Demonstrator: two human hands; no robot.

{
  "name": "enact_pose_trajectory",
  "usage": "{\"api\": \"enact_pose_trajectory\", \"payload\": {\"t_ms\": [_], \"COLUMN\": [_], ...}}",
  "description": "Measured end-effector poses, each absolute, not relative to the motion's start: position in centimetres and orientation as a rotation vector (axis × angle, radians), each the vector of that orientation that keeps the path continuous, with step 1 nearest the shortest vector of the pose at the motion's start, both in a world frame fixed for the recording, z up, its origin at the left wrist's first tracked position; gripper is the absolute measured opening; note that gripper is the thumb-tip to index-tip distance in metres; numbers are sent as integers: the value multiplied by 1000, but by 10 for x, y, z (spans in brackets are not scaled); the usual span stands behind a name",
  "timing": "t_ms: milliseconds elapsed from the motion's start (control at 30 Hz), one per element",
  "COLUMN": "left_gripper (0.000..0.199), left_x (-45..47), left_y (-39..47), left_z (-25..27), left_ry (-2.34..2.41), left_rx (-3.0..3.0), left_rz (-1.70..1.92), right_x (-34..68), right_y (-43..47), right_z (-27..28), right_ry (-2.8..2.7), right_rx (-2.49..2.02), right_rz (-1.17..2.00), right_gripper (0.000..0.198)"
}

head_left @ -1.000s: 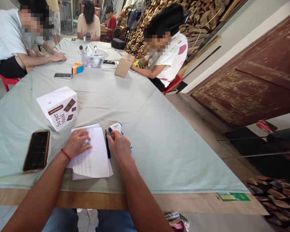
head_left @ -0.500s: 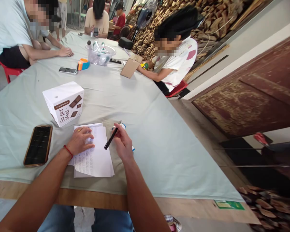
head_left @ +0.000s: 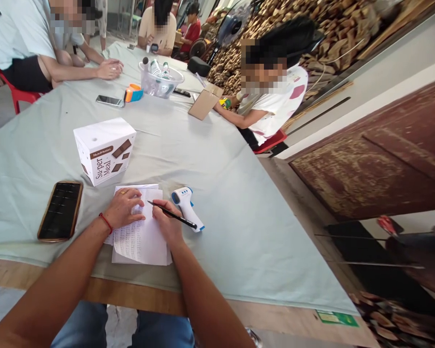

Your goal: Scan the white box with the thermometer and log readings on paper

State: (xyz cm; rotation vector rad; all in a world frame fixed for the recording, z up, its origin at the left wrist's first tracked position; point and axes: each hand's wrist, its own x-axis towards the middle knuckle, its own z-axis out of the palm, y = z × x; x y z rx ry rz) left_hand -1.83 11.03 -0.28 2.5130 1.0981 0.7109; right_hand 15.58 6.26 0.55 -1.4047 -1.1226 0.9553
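Sheets of paper [head_left: 141, 241] covered with handwriting lie in front of me near the table's edge. My left hand [head_left: 125, 209] rests on their upper left part, fingers spread, a ring on one finger and a red cord at the wrist. My right hand [head_left: 166, 224] grips a black pen [head_left: 177, 217] over the right side of the sheets, its tip pointing left toward the paper. Whether the tip touches the paper I cannot tell. Just right of that hand lies a white and blue infrared thermometer [head_left: 186, 205].
A white box [head_left: 105, 152] stands beyond the papers, and a phone [head_left: 60, 211] lies to the left. Farther off are a plastic basket [head_left: 159, 87] of bottles, another phone [head_left: 109, 100], an orange and blue tape roll [head_left: 134, 93] and a cardboard box [head_left: 204, 103]. Several people sit around the table.
My right hand has moved left onto the paper and turned the pen so its tip faces left. The thermometer, earlier mostly behind that hand, is uncovered. My left hand stays on the sheets.
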Motion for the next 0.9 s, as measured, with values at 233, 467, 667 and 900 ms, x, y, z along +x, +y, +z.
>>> {"api": "enact_pose_trajectory", "payload": {"t_ms": [233, 467, 667, 900], "left_gripper": [29, 29, 29, 29], "left_x": [-19, -19, -18, -18], "left_y": [111, 110, 110, 111], "left_z": [-3, -4, -4, -4], "left_ry": [1088, 1086, 1096, 1091], "left_rx": [2486, 2486, 2488, 2486], "left_rz": [709, 717, 727, 724], "right_x": [150, 148, 148, 149], "right_y": [66, 67, 67, 67], "right_z": [-1, -6, -6, -7], "right_ry": [-1234, -1286, -1325, -1340], "right_rx": [-1439, -1453, -1475, -1457], "right_rz": [769, 706, 698, 690], "right_gripper": [13, 14, 14, 13]}}
